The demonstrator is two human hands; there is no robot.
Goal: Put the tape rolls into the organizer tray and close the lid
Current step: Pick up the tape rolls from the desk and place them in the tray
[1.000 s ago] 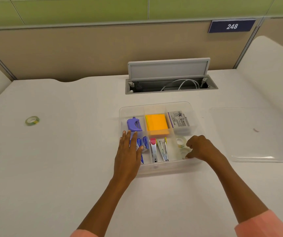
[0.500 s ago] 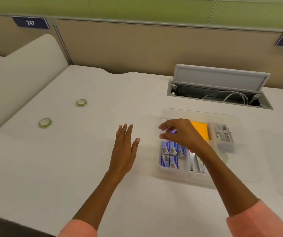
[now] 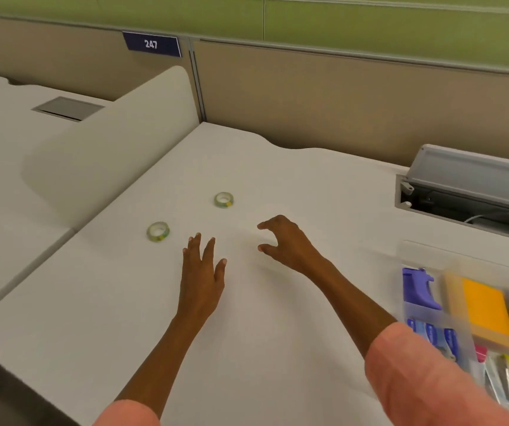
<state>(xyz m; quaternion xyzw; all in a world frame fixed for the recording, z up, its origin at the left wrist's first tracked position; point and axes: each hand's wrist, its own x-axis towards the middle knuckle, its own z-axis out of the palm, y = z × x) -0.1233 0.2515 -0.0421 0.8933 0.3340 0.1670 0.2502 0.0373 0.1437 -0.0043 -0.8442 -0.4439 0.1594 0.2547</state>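
Observation:
Two small clear tape rolls lie flat on the white desk: the near tape roll (image 3: 158, 231) at left and the far tape roll (image 3: 224, 199) behind it. My left hand (image 3: 203, 273) hovers flat, fingers spread, just right of the near roll and holds nothing. My right hand (image 3: 287, 242) is empty too, its fingers curled apart, a short way right of and below the far roll. The clear organizer tray (image 3: 413, 256) sits at the right edge, partly cut off, with a purple tool, orange sticky notes and blue boxes inside. Its lid is out of view.
An open cable hatch (image 3: 468, 179) with a raised grey flap is set into the desk behind the tray. A rounded white divider (image 3: 108, 155) stands along the desk's left side. A beige partition wall (image 3: 339, 96) closes the back.
My view has swung left, so the tray slid to the right edge. Both hands left the tray and moved left across the desk toward the two tape rolls.

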